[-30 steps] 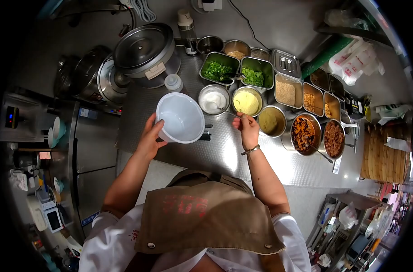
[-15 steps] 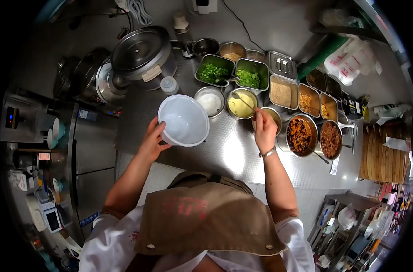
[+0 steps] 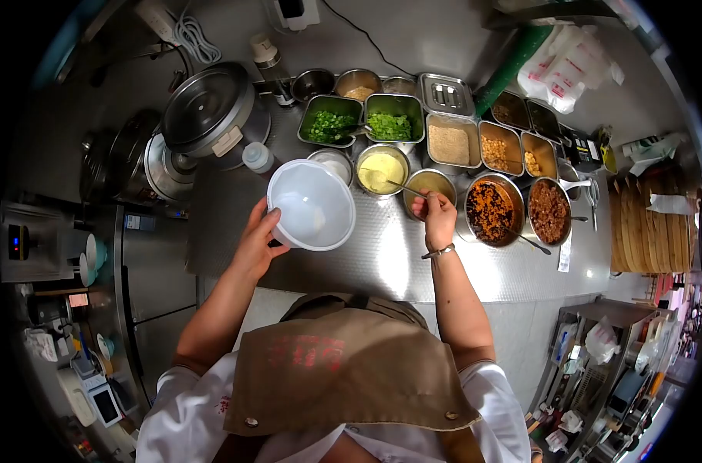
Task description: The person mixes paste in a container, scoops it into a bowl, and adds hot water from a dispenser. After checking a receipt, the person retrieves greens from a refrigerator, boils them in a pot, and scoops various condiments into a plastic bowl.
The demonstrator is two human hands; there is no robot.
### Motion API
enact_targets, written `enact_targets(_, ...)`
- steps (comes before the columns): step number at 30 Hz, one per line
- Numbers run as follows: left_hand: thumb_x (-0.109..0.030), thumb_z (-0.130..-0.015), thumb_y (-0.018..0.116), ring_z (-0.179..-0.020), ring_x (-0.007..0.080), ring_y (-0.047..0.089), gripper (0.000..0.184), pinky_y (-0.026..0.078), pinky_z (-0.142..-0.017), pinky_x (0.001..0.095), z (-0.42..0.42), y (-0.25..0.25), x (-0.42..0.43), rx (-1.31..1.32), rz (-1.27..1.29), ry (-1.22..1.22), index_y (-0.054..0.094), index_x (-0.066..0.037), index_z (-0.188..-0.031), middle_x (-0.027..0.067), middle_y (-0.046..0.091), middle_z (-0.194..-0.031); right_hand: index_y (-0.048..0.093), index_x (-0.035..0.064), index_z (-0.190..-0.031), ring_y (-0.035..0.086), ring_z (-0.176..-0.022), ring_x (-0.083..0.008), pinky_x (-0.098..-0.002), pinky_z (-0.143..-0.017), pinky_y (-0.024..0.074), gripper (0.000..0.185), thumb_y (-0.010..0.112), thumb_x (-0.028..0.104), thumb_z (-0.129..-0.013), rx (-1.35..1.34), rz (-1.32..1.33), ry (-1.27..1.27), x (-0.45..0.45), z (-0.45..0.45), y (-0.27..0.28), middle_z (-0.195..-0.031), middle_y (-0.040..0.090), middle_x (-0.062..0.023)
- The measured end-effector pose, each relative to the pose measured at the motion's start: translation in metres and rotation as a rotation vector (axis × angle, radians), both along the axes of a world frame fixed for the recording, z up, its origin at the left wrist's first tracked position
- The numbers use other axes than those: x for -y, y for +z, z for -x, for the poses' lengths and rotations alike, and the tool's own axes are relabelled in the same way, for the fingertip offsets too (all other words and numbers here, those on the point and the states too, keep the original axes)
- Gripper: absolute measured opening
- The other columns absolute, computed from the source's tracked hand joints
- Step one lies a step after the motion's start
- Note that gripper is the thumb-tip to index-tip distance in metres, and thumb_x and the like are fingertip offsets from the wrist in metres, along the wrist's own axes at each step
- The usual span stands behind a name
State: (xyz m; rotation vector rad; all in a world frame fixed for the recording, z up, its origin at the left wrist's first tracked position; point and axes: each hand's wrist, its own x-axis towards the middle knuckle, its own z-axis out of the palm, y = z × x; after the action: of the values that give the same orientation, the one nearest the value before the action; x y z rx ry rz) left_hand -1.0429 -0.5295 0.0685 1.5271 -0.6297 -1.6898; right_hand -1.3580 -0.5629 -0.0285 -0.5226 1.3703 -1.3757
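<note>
In my left hand (image 3: 254,235) is an empty-looking white plastic tub (image 3: 312,207), gripped by its side with the thumb over the rim and its mouth tilted toward me. My right hand (image 3: 436,216) pinches the handle of a thin metal spoon (image 3: 406,189). The spoon's far end reaches the pale yellow powder in a round steel bowl (image 3: 382,171). Just beyond my right fingers stands another steel bowl (image 3: 430,184), its contents partly hidden by the hand. Behind the tub, a bowl of white granules (image 3: 335,163) is partly covered.
Chopped greens fill two steel pans (image 3: 329,123) at the back. Right of my hand are a pot of dark red chili oil (image 3: 491,210), a pot of reddish-brown paste (image 3: 549,210) and a pan of tan granules (image 3: 453,143). A squeeze bottle (image 3: 258,157) stands behind the tub, beside a large lidded cooker (image 3: 208,112).
The view has shifted, so the counter items appear further left. My right hand has drawn the spoon toward the near right side of the yellow powder bowl. The tub stays in my left hand.
</note>
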Motion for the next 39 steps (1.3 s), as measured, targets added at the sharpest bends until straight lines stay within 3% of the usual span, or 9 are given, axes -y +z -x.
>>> enact_targets(8,-0.040,-0.079,0.059,-0.113,0.0252,0.039,0.073,0.032,-0.087,0.0528,0.008,-0.002,-0.001,0.030,0.021,-0.031,0.019,-0.019,-0.136,0.0094,0.035,-0.130,0.059,-0.0029,-0.099,0.059,-0.066,-0.0135,-0.0227,-0.062,0.0472,0.021,0.046,0.010,-0.089,-0.254,0.350,0.346,-0.035,-0.023,0.094,-0.077,0.062,-0.0081)
enact_targets(11,-0.040,-0.079,0.059,-0.113,0.0250,0.039,0.072,0.033,-0.086,0.0523,0.001,0.002,-0.005,0.018,0.024,0.010,0.020,-0.019,-0.136,0.0091,0.035,-0.130,0.060,-0.0027,-0.096,0.059,-0.066,-0.0133,-0.0235,-0.062,0.0465,0.020,0.048,0.011,-0.087,-0.533,0.429,0.296,-0.015,-0.038,0.088,-0.076,0.063,-0.0090)
enact_targets(15,-0.042,-0.078,0.058,-0.113,0.0248,0.039,0.072,0.034,-0.085,0.0521,-0.029,0.002,-0.016,0.049,0.017,0.087,0.021,-0.020,-0.135,0.0093,0.034,-0.130,0.062,0.0005,-0.090,0.061,-0.069,-0.0278,-0.0338,-0.063,0.0474,0.018,0.050,0.013,-0.084,-0.785,0.376,0.418,0.021,-0.068,0.046,-0.076,0.062,-0.0168)
enact_targets(25,-0.043,-0.080,0.057,-0.112,0.0274,0.039,0.059,0.041,-0.082,0.0503,-0.087,-0.010,-0.053,0.074,-0.009,0.284,0.030,-0.025,-0.129,0.0065,0.035,-0.126,0.061,0.0029,-0.083,0.057,-0.065,-0.0347,-0.0412,-0.060,0.0455,0.016,0.049,0.013,-0.083,-0.663,0.295,0.450,0.035,-0.114,-0.008,-0.072,0.060,-0.0183)
enact_targets(27,-0.039,-0.078,0.060,-0.114,0.0267,0.040,0.066,0.043,-0.081,0.0459,-0.086,-0.028,-0.048,-0.048,0.045,0.211,0.025,-0.023,-0.131,0.0064,0.035,-0.128,0.053,0.0021,-0.082,0.053,-0.059,-0.0271,-0.0397,-0.053,0.0419,0.010,0.048,0.009,-0.078,-1.400,0.499,0.521,0.035,-0.099,-0.028,-0.069,0.054,-0.0114)
enact_targets(29,-0.042,-0.080,0.056,-0.117,0.0279,0.038,0.060,0.041,-0.085,0.0483,-0.092,-0.046,-0.035,-0.132,0.009,0.131,0.028,-0.022,-0.130,0.0067,0.035,-0.129,0.050,0.0022,-0.089,0.051,-0.070,-0.0316,-0.0412,-0.061,0.0411,0.018,0.049,0.006,-0.071,-1.293,0.434,0.342,0.025,-0.090,-0.044,-0.077,0.052,-0.0152)
enact_targets(31,-0.046,-0.079,0.056,-0.119,0.0260,0.037,0.058,0.038,-0.086,0.0489,-0.123,-0.052,-0.032,-0.207,-0.034,0.197,0.033,-0.026,-0.128,0.0063,0.035,-0.130,0.053,0.0024,-0.079,0.052,-0.069,-0.0339,-0.0410,-0.061,0.0422,0.010,0.046,0.005,-0.073,-0.898,0.253,0.417,0.034,-0.113,-0.033,-0.071,0.052,-0.0182)
enact_targets(35,-0.056,-0.074,0.056,-0.118,0.0255,0.035,0.066,0.032,-0.088,0.0497,-0.142,-0.064,-0.015,-0.197,-0.174,0.129,0.034,-0.028,-0.130,0.0052,0.036,-0.129,0.058,0.0012,-0.081,0.057,-0.059,-0.0263,-0.0357,-0.057,0.0455,0.020,0.046,0.017,-0.084,-0.632,0.241,0.222,0.014,-0.115,0.011,-0.069,0.059,-0.0152)
enact_targets(39,-0.061,-0.071,0.055,-0.119,0.0260,0.035,0.072,0.031,-0.089,0.0489,-0.128,-0.059,0.003,-0.106,-0.173,0.078,0.034,-0.025,-0.130,0.0065,0.035,-0.130,0.058,-0.0007,-0.083,0.055,-0.051,-0.0142,-0.0275,-0.050,0.0451,0.021,0.043,0.013,-0.086,-0.220,0.234,0.064,0.006,-0.107,0.009,-0.061,0.057,-0.0071)
